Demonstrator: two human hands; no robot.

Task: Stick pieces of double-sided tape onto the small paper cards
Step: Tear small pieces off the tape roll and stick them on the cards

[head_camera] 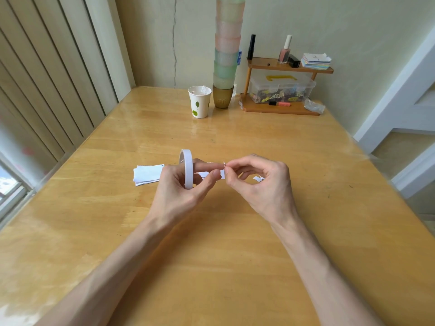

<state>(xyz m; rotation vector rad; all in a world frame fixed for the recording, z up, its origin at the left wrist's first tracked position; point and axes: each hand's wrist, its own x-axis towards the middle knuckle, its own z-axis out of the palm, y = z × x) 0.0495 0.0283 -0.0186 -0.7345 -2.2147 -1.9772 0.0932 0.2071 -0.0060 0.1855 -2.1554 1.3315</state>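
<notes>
paper cards (147, 174) lie on the table (211, 243) left of the tape roll (188, 168), a paper cup (199, 102) and shelf (289, 66) behind.

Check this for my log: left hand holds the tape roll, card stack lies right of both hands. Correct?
No. The head view shows the left hand holding the tape roll, but the card stack lies left of both hands, not right.
</notes>
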